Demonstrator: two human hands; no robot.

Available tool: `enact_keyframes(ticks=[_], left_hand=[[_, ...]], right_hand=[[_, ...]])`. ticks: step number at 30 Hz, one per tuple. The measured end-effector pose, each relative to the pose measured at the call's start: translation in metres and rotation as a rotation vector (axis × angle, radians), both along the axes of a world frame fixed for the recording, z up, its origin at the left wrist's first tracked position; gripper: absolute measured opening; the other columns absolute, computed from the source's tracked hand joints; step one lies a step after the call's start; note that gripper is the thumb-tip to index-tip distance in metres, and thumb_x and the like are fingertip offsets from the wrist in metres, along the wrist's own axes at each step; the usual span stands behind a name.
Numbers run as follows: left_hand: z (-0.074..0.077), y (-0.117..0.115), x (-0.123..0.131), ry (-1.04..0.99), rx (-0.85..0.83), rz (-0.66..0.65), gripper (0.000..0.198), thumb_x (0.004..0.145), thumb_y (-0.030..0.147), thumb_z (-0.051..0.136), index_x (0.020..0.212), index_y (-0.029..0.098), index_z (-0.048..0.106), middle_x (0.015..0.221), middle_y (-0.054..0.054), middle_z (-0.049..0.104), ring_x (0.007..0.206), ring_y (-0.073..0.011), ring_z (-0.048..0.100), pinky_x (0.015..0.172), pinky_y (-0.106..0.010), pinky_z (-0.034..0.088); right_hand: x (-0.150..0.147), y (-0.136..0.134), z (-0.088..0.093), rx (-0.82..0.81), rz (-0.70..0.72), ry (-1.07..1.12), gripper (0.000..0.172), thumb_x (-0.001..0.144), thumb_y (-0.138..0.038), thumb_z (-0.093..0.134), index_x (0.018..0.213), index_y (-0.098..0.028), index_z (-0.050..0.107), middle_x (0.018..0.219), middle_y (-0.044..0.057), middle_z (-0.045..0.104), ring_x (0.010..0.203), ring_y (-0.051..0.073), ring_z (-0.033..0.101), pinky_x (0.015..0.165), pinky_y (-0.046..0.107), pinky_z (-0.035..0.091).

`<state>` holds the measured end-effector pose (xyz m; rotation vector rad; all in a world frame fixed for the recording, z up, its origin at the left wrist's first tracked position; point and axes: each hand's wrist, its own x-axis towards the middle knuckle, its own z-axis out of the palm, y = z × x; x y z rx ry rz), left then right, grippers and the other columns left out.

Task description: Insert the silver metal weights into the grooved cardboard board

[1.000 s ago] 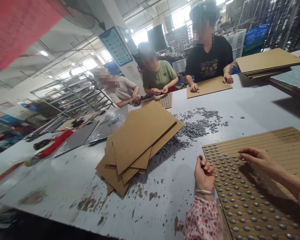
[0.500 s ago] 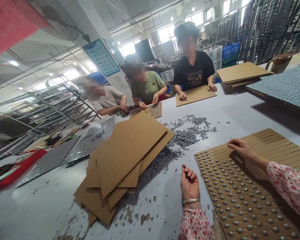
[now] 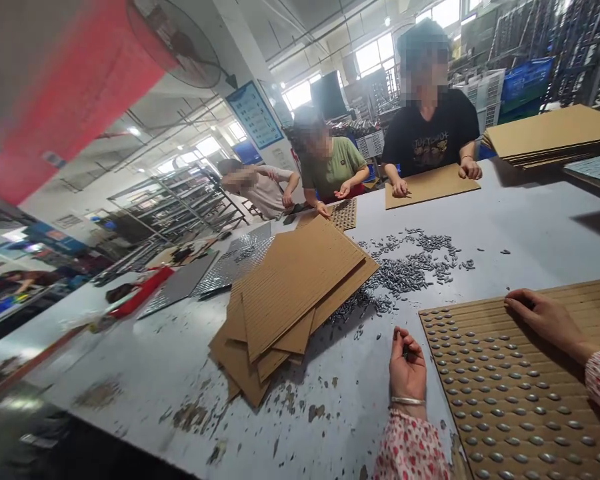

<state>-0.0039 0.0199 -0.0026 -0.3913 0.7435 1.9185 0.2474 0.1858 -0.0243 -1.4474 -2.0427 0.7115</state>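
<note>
A corrugated cardboard sheet [image 3: 595,300] lies at the right, with rows of small shiny oval metal pieces [image 3: 487,369] set along its grooves on the left part. My right hand [image 3: 547,321] hovers over the sheet's far edge, thumb and forefinger pinched; whatever may be between the tips is too small to make out. Just left of the sheet, my left hand [image 3: 407,367] is held palm up with curled fingers around a few small grey metal pieces, mostly hidden. A loose heap of such metal pieces [image 3: 405,270] spreads on the white table beyond my hands.
A skewed stack of cardboard sheets [image 3: 300,287] stands left of the heap. Across the table [image 3: 535,213] sit several co-workers, one with hands on a cardboard sheet [image 3: 430,188]. More cardboard [image 3: 555,133] is piled at the back right. Silvery filled panels [image 3: 240,257] lie farther left.
My view has swung left, so the table and everything on it sit farther right in the picture. My hands keep nearly the same poses. The leftmost co-worker has raised an arm.
</note>
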Motion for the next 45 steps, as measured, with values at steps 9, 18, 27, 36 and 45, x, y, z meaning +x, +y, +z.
enact_keyframes(ticks=[9,18,27,36,45], left_hand=[[0.002,-0.001,0.002,-0.033,-0.018,0.015,0.019,0.082,0.005,0.050,0.076,0.014,0.065,0.081,-0.005,0.061,0.065,-0.0055,0.060,0.055,-0.014,0.049],[-0.003,0.001,0.000,-0.074,0.011,0.005,0.017,0.086,0.016,0.050,0.074,0.012,0.062,0.069,-0.002,0.054,0.051,-0.0024,0.049,0.045,-0.011,0.045],[-0.003,0.001,-0.001,-0.020,-0.029,-0.057,0.016,0.084,0.009,0.050,0.080,0.015,0.064,0.076,-0.002,0.058,0.058,-0.0029,0.055,0.052,-0.011,0.049],[0.001,0.001,-0.002,-0.070,-0.028,-0.049,0.017,0.087,0.012,0.047,0.077,0.012,0.061,0.072,-0.002,0.056,0.054,-0.0025,0.053,0.049,-0.012,0.048],[0.005,0.001,-0.004,-0.081,-0.030,-0.073,0.019,0.087,0.012,0.045,0.077,0.012,0.061,0.071,-0.002,0.055,0.053,-0.0033,0.053,0.049,-0.013,0.048]], right_hand=[[0.003,0.006,-0.013,0.015,-0.010,-0.009,0.028,0.073,-0.050,0.051,0.083,-0.026,0.062,0.086,0.009,0.068,0.079,0.027,0.061,0.071,0.037,0.042],[-0.002,0.002,-0.007,0.035,0.003,0.003,0.028,0.076,-0.046,0.049,0.084,-0.022,0.062,0.087,0.009,0.068,0.081,0.026,0.061,0.074,0.035,0.042],[-0.005,0.003,-0.007,0.064,0.024,0.021,0.032,0.078,-0.045,0.047,0.086,-0.018,0.063,0.087,0.007,0.068,0.082,0.024,0.061,0.076,0.034,0.044],[-0.008,0.001,-0.002,0.119,0.033,0.012,0.030,0.080,-0.043,0.046,0.085,-0.019,0.063,0.086,0.006,0.068,0.081,0.023,0.061,0.075,0.034,0.044],[-0.008,0.003,-0.006,0.128,0.035,0.040,0.028,0.080,-0.041,0.047,0.083,-0.018,0.064,0.083,0.006,0.068,0.078,0.022,0.061,0.073,0.032,0.045]])
